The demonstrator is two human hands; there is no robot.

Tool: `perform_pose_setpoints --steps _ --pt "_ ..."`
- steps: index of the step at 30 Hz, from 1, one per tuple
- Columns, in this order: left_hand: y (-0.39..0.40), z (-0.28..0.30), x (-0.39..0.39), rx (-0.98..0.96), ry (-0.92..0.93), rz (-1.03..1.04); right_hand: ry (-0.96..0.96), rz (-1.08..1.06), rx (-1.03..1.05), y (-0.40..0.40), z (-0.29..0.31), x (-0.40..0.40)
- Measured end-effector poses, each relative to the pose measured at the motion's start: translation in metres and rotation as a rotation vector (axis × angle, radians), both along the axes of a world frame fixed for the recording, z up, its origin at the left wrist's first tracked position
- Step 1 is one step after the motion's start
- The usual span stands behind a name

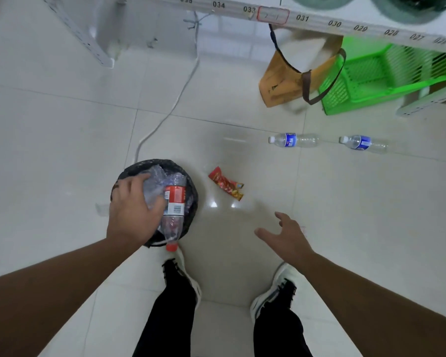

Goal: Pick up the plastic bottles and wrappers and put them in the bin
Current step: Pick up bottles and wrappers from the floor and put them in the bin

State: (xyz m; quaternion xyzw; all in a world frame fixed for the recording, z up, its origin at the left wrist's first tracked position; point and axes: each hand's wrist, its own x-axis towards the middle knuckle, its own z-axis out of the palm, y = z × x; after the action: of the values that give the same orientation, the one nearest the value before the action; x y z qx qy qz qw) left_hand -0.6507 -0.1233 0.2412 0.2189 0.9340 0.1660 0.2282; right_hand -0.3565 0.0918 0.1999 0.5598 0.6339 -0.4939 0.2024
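A round bin (191, 194) lined with a black bag stands on the tiled floor in front of my feet. My left hand (131, 210) is over its rim, gripping a crumpled clear bottle (153, 186). A red-labelled bottle with a red cap (174, 202) lies across the bin's opening, cap end over the near rim. To the right my right hand (285, 234) hovers with fingers spread and holds nothing. A red and gold wrapper (225, 183) lies on the floor right of the bin. Two blue-labelled clear bottles (292, 140) (362, 144) lie farther off on their sides.
A white cable (175, 99) runs across the floor to behind the bin. A green plastic basket (366, 81) and a tan bag (281, 83) sit under a numbered white shelf (319, 21) at the back right. My two shoes (183, 279) (276, 292) stand near the bin.
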Motion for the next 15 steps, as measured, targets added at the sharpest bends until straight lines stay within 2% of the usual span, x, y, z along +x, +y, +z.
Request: perform_pose_setpoints --steps 11,15 --pt "0.069 0.015 0.067 -0.045 0.027 -0.077 0.115 -0.012 -0.027 0.075 0.004 0.057" --pt "0.097 -0.001 0.104 -0.069 0.017 -0.100 0.076 -0.040 -0.052 0.090 0.003 0.094"
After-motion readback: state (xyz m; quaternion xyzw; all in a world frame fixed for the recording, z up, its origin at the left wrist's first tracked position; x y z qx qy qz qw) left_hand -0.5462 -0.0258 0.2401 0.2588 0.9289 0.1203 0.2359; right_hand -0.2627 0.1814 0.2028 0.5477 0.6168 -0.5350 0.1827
